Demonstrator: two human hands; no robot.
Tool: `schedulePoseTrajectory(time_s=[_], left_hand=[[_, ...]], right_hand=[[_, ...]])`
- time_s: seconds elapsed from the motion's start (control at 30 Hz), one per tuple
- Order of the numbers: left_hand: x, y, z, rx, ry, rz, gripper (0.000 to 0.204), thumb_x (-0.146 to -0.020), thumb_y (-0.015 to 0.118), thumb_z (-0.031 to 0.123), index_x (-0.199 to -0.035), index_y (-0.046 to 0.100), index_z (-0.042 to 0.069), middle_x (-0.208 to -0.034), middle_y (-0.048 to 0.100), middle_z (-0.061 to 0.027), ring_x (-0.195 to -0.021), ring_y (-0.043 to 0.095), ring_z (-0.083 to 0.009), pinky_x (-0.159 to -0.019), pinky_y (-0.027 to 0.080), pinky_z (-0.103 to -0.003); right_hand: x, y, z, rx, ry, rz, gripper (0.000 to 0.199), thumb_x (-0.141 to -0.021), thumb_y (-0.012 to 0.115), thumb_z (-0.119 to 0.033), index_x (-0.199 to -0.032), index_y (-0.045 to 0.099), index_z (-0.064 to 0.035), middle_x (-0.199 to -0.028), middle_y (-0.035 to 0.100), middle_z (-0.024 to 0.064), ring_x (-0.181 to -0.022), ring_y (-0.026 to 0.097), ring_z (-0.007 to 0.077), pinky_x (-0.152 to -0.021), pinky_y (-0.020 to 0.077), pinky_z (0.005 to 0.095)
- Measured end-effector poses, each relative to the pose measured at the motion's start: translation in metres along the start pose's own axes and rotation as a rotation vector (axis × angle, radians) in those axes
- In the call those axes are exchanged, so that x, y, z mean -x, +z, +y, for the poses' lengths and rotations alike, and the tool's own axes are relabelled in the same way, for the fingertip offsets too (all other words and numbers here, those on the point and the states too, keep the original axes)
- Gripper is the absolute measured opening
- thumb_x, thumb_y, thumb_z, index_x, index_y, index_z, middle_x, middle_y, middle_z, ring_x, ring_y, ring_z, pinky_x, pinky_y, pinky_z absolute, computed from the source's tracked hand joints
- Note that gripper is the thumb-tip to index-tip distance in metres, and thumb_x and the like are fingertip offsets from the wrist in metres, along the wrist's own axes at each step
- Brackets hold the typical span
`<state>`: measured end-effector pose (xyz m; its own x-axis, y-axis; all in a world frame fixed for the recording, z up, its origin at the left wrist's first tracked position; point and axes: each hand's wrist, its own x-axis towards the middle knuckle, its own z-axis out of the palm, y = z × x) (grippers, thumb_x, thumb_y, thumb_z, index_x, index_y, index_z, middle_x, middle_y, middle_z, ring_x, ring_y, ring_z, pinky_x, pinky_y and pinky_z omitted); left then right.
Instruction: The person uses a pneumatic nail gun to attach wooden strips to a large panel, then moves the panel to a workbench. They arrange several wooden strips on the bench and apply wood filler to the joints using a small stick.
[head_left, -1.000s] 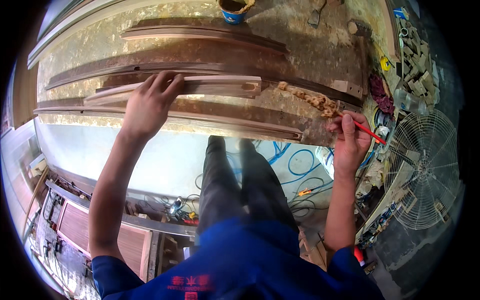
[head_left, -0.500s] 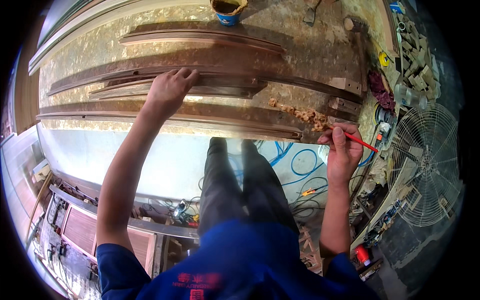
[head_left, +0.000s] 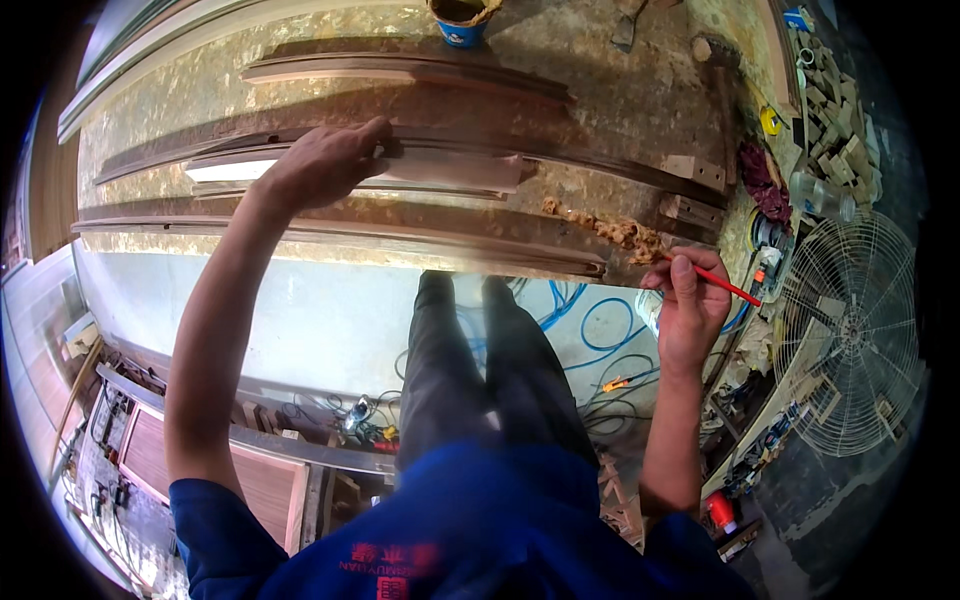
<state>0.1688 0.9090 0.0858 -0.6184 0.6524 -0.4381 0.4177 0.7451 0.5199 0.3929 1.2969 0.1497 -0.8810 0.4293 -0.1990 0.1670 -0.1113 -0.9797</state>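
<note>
My left hand point(head_left: 325, 168) reaches over a short wooden strip point(head_left: 455, 172) in the middle of the workbench. Its thumb and fingers are bent around the strip, whose pale face shows left of the hand. My right hand point(head_left: 690, 300), at the bench's front edge, pinches a thin red stick point(head_left: 735, 290). Brown lumpy crust point(head_left: 620, 232) runs on in line from the stick's far end, over the bench top. Long dark wooden strips lie beyond the left hand's strip and nearer me; another grooved strip point(head_left: 410, 72) lies farther back.
A blue tub point(head_left: 461, 30) with a crusted rim stands at the back. Drilled wooden blocks point(head_left: 692, 170) sit at the bench's right end. Beyond are a wire fan guard point(head_left: 850, 330) and a pile of wood offcuts point(head_left: 840, 130). Blue hoses point(head_left: 610, 330) lie below the bench's front edge.
The short strip under my left hand has turned, and a pale face now shows. The left hand has shifted slightly left with its fingers raised. My right hand has hardly moved.
</note>
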Motion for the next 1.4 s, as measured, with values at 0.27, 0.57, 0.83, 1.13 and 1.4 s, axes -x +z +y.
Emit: schedulePoseTrajectory(time_s=[0.27,0.57,0.83,1.13,1.4], left_hand=[[0.012,0.017,-0.016,0.003,0.074,0.087,0.052,-0.085,0.081,0.044,-0.113,0.056,0.008,-0.095,0.068,-0.0158,-0.093,0.07,-0.0351,-0.081,0.054,-0.048],[0.007,0.009,-0.006,0.011,-0.079,-0.132,0.037,-0.082,0.086,0.03,-0.096,0.064,0.003,-0.086,0.069,-0.0109,-0.079,0.069,-0.0307,-0.073,0.055,-0.046],[-0.002,0.03,-0.013,-0.265,0.116,0.196,0.03,-0.091,0.074,0.034,-0.106,0.064,0.01,-0.103,0.069,-0.008,-0.102,0.066,-0.029,-0.089,0.053,-0.043],[0.001,0.067,-0.009,-0.334,0.05,0.366,0.039,-0.093,0.07,0.025,-0.127,0.062,0.008,-0.115,0.067,-0.0095,-0.112,0.064,-0.0295,-0.09,0.054,-0.042],[0.016,0.082,0.0,-0.348,0.071,0.416,0.051,-0.088,0.073,0.021,-0.135,0.058,0.009,-0.13,0.062,-0.0118,-0.125,0.059,-0.031,-0.108,0.048,-0.043]], right_hand=[[-0.003,-0.01,0.0,0.013,0.003,0.0,0.015,-0.103,0.065,-0.012,-0.108,0.062,0.0018,-0.086,0.067,0.0109,-0.073,0.066,0.019,-0.072,0.0559,0.033],[-0.01,-0.022,0.001,0.001,0.019,0.036,0.015,-0.102,0.066,-0.012,-0.107,0.062,0.0012,-0.086,0.067,0.0107,-0.072,0.065,0.0186,-0.072,0.0554,0.0327],[-0.014,-0.015,0.003,-0.018,0.052,0.016,0.016,-0.101,0.068,-0.013,-0.108,0.062,0.0008,-0.086,0.069,0.0109,-0.073,0.066,0.0181,-0.072,0.0557,0.032],[-0.014,0.003,0.007,0.054,0.061,-0.017,0.019,-0.101,0.07,-0.015,-0.108,0.063,0.0017,-0.089,0.071,0.012,-0.074,0.068,0.0178,-0.072,0.0565,0.0299],[-0.017,0.011,0.009,0.126,0.038,-0.037,0.019,-0.101,0.069,-0.014,-0.109,0.064,0.0027,-0.089,0.071,0.0122,-0.075,0.069,0.017,-0.074,0.0577,0.0293]])
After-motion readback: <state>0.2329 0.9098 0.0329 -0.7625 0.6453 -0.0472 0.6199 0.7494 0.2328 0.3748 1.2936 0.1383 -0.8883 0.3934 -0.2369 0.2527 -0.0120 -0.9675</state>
